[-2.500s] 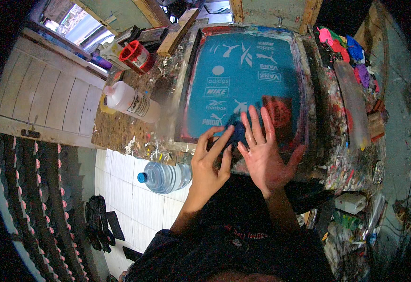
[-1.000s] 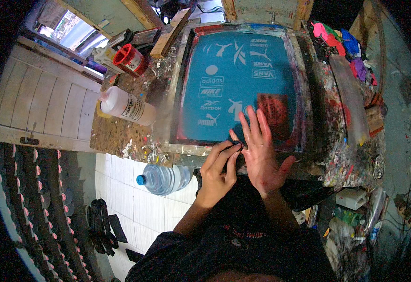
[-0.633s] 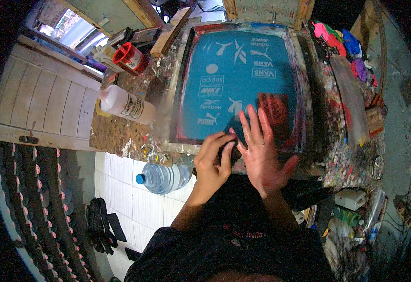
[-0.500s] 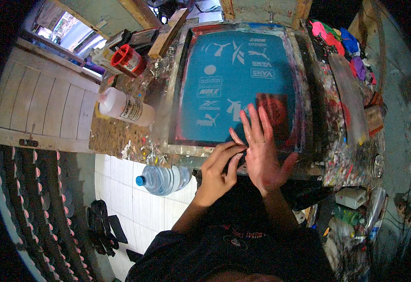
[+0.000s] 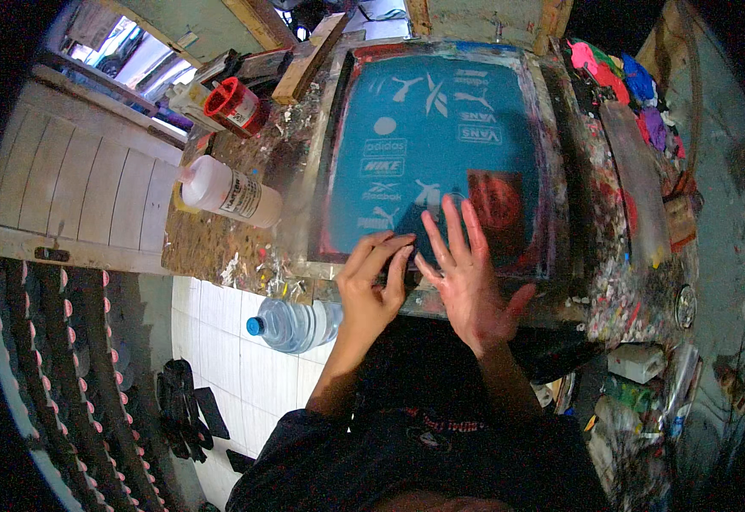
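Observation:
Before me lies a screen-printing frame (image 5: pixel 325 171) with teal mesh (image 5: pixel 440 154) bearing several pale logo shapes. Over its near edge my left hand (image 5: pixel 371 282) is closed, thumb and fingertips pinched together; whatever is between them is hidden or too small to name. Just to its right, my right hand (image 5: pixel 475 294) is open, palm up and fingers spread, with nothing in it. The two hands are a little apart. A dark red square patch (image 5: pixel 493 205) shows on the mesh beyond my right hand.
A white plastic bottle (image 5: pixel 234 194) and a red tub (image 5: pixel 234 107) stand on the paint-spattered table (image 5: pixel 206 247) at left. A wooden bar (image 5: pixel 311 60) lies behind them. Coloured rags (image 5: pixel 637 81) are heaped at far right. Below the table edge is a large clear water bottle (image 5: pixel 295 326).
My left hand has moved left, away from the right hand's fingers it was touching. The right hand stays open, its fingers slightly lower and more spread.

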`<act>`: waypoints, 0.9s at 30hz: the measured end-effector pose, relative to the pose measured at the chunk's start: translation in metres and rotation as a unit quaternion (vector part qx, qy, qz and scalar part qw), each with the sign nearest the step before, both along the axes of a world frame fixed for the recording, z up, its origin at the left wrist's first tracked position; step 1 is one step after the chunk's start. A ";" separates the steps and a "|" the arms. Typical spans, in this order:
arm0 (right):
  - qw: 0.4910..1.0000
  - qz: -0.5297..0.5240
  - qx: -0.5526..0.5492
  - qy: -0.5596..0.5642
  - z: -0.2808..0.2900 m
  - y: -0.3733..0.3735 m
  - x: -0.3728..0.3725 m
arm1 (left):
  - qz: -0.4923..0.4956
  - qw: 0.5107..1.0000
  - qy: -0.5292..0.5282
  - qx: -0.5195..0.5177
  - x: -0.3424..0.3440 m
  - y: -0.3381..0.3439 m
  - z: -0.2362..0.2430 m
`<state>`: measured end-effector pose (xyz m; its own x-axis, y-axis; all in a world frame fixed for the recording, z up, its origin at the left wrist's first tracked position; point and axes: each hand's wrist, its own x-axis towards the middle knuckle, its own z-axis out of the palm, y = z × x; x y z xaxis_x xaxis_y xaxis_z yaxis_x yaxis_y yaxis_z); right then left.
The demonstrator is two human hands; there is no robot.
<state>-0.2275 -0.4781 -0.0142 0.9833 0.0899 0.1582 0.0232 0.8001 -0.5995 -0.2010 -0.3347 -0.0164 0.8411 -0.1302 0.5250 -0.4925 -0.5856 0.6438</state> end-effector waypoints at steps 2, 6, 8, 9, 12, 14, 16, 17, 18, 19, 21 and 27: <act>1.000 0.015 -0.005 -0.009 0.000 0.002 0.000 | 0.001 0.999 0.007 -0.038 -0.002 -0.005 0.013; 0.996 0.005 -0.084 -0.017 0.003 0.009 0.003 | -0.027 0.999 0.016 -0.040 -0.010 -0.011 0.013; 0.992 -0.005 -0.124 -0.026 0.001 0.007 0.002 | -0.064 0.997 0.026 -0.032 -0.013 -0.011 0.008; 0.990 -0.007 -0.135 -0.033 -0.002 0.006 0.003 | -0.049 0.998 0.025 -0.024 -0.012 -0.011 0.008; 0.968 -0.031 -0.225 -0.109 -0.017 0.007 0.002 | -0.009 0.999 0.020 -0.025 0.001 -0.006 0.011; 0.936 -0.084 -0.281 -0.195 -0.018 0.011 0.000 | 0.015 0.994 0.094 -0.058 0.000 -0.007 0.019; 0.895 -0.133 -0.339 -0.260 -0.018 0.011 0.003 | -0.005 0.993 0.093 -0.072 0.001 -0.002 0.013; 0.866 -0.150 -0.382 -0.285 -0.018 0.009 0.003 | -0.028 0.994 0.088 -0.052 -0.004 -0.003 0.015; 0.835 -0.161 -0.426 -0.309 -0.020 0.006 0.003 | -0.043 0.995 0.071 -0.060 -0.010 -0.005 0.012; 0.797 -0.172 -0.472 -0.335 -0.024 0.003 0.004 | -0.058 0.994 0.055 -0.069 -0.015 -0.006 0.009; 0.723 -0.172 -0.552 -0.378 -0.026 -0.003 0.002 | -0.052 0.995 0.060 -0.059 -0.013 0.000 0.008; 0.593 -0.026 -0.692 -0.411 0.021 -0.026 -0.017 | 0.009 0.986 0.100 -0.135 0.004 0.021 0.013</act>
